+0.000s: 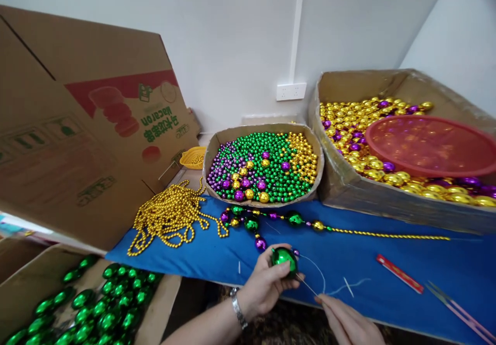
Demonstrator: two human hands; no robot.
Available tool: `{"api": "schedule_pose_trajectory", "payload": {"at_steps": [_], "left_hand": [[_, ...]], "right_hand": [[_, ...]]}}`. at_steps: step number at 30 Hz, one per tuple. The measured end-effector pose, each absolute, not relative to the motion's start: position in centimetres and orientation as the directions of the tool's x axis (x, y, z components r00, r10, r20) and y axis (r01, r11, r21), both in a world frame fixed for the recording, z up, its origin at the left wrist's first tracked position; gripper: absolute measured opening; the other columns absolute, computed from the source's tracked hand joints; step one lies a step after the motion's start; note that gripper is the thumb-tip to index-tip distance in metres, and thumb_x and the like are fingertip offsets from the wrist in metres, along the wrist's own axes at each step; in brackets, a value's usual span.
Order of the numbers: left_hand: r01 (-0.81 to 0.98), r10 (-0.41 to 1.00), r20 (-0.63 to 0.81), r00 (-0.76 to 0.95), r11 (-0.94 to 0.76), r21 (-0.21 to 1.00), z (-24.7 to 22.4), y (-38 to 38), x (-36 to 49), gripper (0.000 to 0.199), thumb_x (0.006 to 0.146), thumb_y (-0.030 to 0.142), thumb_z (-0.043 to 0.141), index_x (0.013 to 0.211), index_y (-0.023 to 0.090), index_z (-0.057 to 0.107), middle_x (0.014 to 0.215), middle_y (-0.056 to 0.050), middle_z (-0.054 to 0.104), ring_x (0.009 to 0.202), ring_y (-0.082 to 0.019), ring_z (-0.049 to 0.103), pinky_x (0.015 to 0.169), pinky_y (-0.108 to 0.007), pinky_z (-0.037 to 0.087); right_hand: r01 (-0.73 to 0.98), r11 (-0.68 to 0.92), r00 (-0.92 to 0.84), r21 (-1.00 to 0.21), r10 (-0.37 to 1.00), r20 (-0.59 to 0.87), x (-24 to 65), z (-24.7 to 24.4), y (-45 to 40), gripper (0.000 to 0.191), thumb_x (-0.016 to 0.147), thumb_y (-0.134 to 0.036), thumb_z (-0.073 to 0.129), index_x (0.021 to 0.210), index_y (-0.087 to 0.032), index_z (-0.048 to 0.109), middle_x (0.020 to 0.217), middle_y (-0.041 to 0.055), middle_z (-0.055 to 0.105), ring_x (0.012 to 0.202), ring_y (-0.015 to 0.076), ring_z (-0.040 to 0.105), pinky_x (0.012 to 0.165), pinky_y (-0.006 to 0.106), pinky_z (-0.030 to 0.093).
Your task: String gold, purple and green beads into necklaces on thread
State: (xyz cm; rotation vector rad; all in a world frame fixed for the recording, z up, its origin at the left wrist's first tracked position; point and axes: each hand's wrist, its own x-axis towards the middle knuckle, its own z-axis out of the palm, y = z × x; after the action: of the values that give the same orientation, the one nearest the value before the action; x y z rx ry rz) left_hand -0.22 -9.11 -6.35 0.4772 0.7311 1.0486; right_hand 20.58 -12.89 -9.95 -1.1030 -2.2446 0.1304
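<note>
My left hand, with a watch at the wrist, is closed around a large shiny green bead. My right hand pinches a thin, straight needle whose far end meets the bead's lower right side. A pale thread curves from a small purple bead beside the green one down toward my right fingertips. Behind my hands lies a strand of green, purple and gold beads, which continues to the right as a twisted gold section.
A heap of gold bead chain lies left on the blue cloth. Behind are an oval bead box and a larger box with a red lid. Green beads fill a carton lower left. Scissors-like tweezers lie right.
</note>
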Motion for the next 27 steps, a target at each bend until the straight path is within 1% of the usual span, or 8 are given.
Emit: {"api": "schedule_pose_trajectory", "payload": {"at_steps": [7, 12, 14, 16, 20, 23, 25, 27], "left_hand": [[-0.504, 0.919, -0.243, 0.312, 0.377, 0.777, -5.7, -9.3, -0.1, 0.061, 0.062, 0.019, 0.081, 0.115, 0.02, 0.05, 0.099, -0.007, 0.062, 0.082, -0.02, 0.065, 0.069, -0.029, 0.051], [-0.434, 0.899, -0.196, 0.391, 0.368, 0.822, -6.0, -9.3, -0.2, 0.067, 0.062, 0.025, 0.081, 0.121, 0.022, 0.05, 0.116, -0.011, 0.057, 0.091, -0.023, 0.063, 0.075, -0.033, 0.051], [-0.391, 0.908, -0.12, 0.402, 0.289, 0.874, -5.6, -8.7, -0.7, 0.07, 0.064, 0.03, 0.08, 0.126, 0.024, 0.048, 0.125, -0.012, 0.052, 0.103, -0.025, 0.058, 0.082, -0.035, 0.049], [-0.324, 0.936, -0.034, 0.35, 0.155, 0.933, -4.5, -7.4, -1.3, 0.064, 0.07, 0.036, 0.074, 0.128, 0.024, 0.048, 0.127, -0.013, 0.052, 0.108, -0.026, 0.055, 0.085, -0.035, 0.048], [-0.019, 0.977, 0.161, 0.143, -0.16, 0.987, -1.2, -2.5, -2.7, 0.034, 0.084, 0.034, 0.058, 0.113, 0.017, 0.058, 0.105, -0.011, 0.064, 0.096, -0.022, 0.06, 0.079, -0.032, 0.049], [0.387, 0.93, 0.326, 0.17, -0.367, 0.846, 0.6, 2.5, -3.4, 0.025, 0.086, 0.028, 0.052, 0.107, 0.017, 0.061, 0.098, -0.009, 0.068, 0.088, -0.019, 0.063, 0.076, -0.029, 0.049], [0.64, 0.905, 0.334, 0.263, -0.423, 0.642, 0.9, 5.7, -3.4, 0.022, 0.086, 0.022, 0.05, 0.103, 0.017, 0.063, 0.095, -0.008, 0.069, 0.086, -0.019, 0.063, 0.078, -0.03, 0.049], [0.738, 0.897, 0.298, 0.325, -0.438, 0.514, 0.7, 8.2, -3.0, 0.019, 0.083, 0.017, 0.051, 0.096, 0.017, 0.065, 0.092, -0.008, 0.07, 0.086, -0.021, 0.063, 0.081, -0.033, 0.047]], "right_hand": [[0.697, 0.612, -0.398, -0.374, 0.764, 0.508, 20.4, -10.0, -13.0, 0.033, 0.094, -0.023, 0.036, 0.1, -0.019, 0.069, 0.089, 0.0055, 0.074, 0.077, 0.0156, 0.071, 0.067, 0.021, 0.058], [0.685, 0.628, -0.402, -0.369, 0.749, 0.526, 20.0, -9.1, -12.6, 0.032, 0.094, -0.021, 0.037, 0.099, -0.018, 0.068, 0.087, 0.0056, 0.074, 0.075, 0.0149, 0.071, 0.067, 0.02, 0.057], [0.681, 0.634, -0.397, -0.367, 0.741, 0.542, 20.0, -8.5, -12.2, 0.031, 0.094, -0.02, 0.037, 0.098, -0.016, 0.067, 0.088, 0.0068, 0.074, 0.076, 0.0147, 0.071, 0.067, 0.019, 0.057], [0.694, 0.624, -0.365, -0.359, 0.735, 0.572, 20.3, -8.1, -11.8, 0.03, 0.094, -0.021, 0.037, 0.099, -0.015, 0.067, 0.088, 0.0082, 0.074, 0.077, 0.0155, 0.071, 0.067, 0.019, 0.057], [0.721, 0.611, -0.309, -0.327, 0.705, 0.638, 21.1, -7.9, -11.3, 0.03, 0.095, -0.027, 0.039, 0.098, -0.015, 0.067, 0.087, 0.0083, 0.074, 0.074, 0.0167, 0.071, 0.065, 0.019, 0.057], [0.722, 0.604, -0.287, -0.338, 0.705, 0.649, 21.4, -7.9, -11.1, 0.032, 0.095, -0.028, 0.038, 0.097, -0.017, 0.068, 0.085, 0.0073, 0.074, 0.072, 0.0162, 0.071, 0.063, 0.019, 0.057], [0.719, 0.602, -0.28, -0.347, 0.708, 0.649, 21.4, -7.8, -10.9, 0.032, 0.096, -0.029, 0.038, 0.098, -0.018, 0.068, 0.086, 0.007, 0.074, 0.072, 0.0161, 0.071, 0.064, 0.019, 0.057], [0.715, 0.606, -0.279, -0.348, 0.704, 0.653, 21.3, -7.7, -10.8, 0.032, 0.096, -0.029, 0.037, 0.1, -0.018, 0.067, 0.087, 0.0073, 0.074, 0.072, 0.016, 0.071, 0.065, 0.018, 0.057]]}}
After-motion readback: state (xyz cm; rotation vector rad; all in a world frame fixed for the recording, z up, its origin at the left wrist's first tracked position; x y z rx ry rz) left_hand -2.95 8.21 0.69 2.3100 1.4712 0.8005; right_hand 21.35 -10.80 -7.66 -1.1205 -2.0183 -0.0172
